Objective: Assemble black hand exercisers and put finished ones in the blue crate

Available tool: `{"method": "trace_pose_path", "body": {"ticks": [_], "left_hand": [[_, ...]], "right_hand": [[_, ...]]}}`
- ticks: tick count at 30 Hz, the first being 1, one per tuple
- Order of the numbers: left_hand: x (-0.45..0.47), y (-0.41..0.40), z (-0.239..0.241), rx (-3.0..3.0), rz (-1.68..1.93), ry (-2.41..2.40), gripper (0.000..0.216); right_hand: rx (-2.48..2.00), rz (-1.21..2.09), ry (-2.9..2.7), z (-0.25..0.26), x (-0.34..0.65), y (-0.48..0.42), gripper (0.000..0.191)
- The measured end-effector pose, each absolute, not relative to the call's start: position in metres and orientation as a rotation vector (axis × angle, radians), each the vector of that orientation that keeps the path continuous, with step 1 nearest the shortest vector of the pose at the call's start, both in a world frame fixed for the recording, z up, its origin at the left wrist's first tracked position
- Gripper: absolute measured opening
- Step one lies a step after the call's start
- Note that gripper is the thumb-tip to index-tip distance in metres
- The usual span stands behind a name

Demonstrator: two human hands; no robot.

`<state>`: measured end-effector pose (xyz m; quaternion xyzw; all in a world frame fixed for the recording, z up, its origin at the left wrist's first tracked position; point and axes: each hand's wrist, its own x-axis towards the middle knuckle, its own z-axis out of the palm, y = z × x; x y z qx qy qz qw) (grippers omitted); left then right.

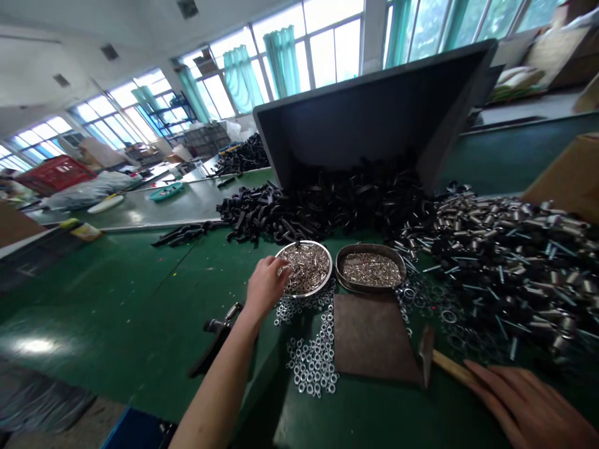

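Observation:
My left hand [266, 285] reaches to the rim of a round metal dish [322, 282] full of small silver pins, fingers curled into a pinch over the pins; what they hold I cannot make out. My right hand [528, 405] lies at the lower right with fingers stretched out, resting on the wooden handle of a hammer [437, 362]. Its metal head sits at the corner of a brown flat plate [372, 337]. A second dish [346, 277] of small silver parts stands right of the first. Silver nuts [313, 362] lie scattered below the dishes.
A tipped grey bin [374, 112] spills black plastic parts [327, 206] over the green table. Metal tubes and rods [505, 255] pile at the right beside a cardboard box [571, 178]. A black tool [218, 343] lies at my left forearm. Red crates and bags stand far left.

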<state>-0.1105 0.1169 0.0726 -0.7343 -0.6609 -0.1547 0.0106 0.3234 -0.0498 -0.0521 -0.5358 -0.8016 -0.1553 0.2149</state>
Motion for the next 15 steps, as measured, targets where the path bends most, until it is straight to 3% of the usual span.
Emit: {"method": "trace_pose_path", "body": {"ticks": [7,11,15], "left_hand": [[0.007,0.27,0.051,-2.57,-0.373,-1.853,0.03],[0.056,0.303,0.036,-2.569,-0.347,-1.899,0.048],[0.076,0.314,0.03,-2.541,-0.316,-1.95,0.039]], "right_hand": [[-1.258,-0.541,-2.277,-0.022,0.298,-0.015,0.032],[-1.28,-0.426,-2.257,-0.012,0.288,-0.001,0.031],[-1.349,-0.279,-2.26,-0.005,0.285,0.004,0.031]]}}
